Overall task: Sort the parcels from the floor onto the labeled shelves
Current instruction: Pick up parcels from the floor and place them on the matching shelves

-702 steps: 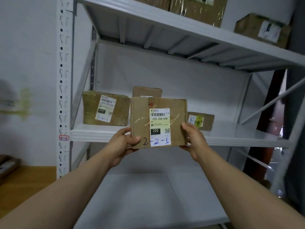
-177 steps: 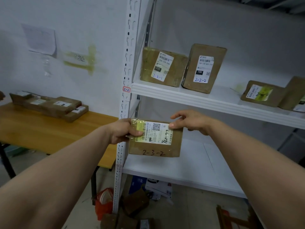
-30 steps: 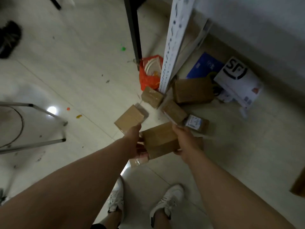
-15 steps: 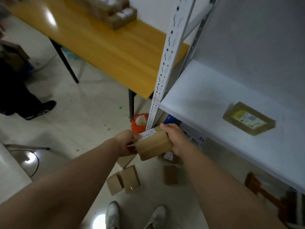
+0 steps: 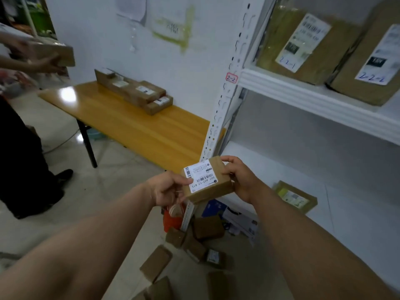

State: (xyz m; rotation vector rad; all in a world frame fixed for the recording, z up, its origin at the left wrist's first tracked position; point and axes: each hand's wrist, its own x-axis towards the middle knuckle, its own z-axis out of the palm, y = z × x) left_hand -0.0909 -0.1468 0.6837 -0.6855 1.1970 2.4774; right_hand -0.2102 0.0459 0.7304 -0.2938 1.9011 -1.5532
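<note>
I hold a small brown cardboard parcel (image 5: 208, 180) with a white barcode label facing up, in front of the white shelf post (image 5: 225, 105). My left hand (image 5: 167, 188) grips its left side and my right hand (image 5: 240, 179) grips its right side. Several more brown parcels (image 5: 207, 227) lie on the floor below. One flat parcel (image 5: 295, 197) lies on the lower shelf (image 5: 357, 213). Two parcels marked 2-2-1 (image 5: 303, 42) and 2-2-2 (image 5: 374, 61) stand on the shelf tagged 2-2 (image 5: 303, 92).
A yellow wooden table (image 5: 138, 124) with several stacked parcels (image 5: 138, 93) stands left of the shelf. Another person (image 5: 19, 148) stands at the far left holding a box (image 5: 56, 54). An orange bag (image 5: 172, 217) sits at the post's foot.
I have lifted the parcel from the floor pile to waist height and turned its label upward. My view has risen from the floor to the shelves.
</note>
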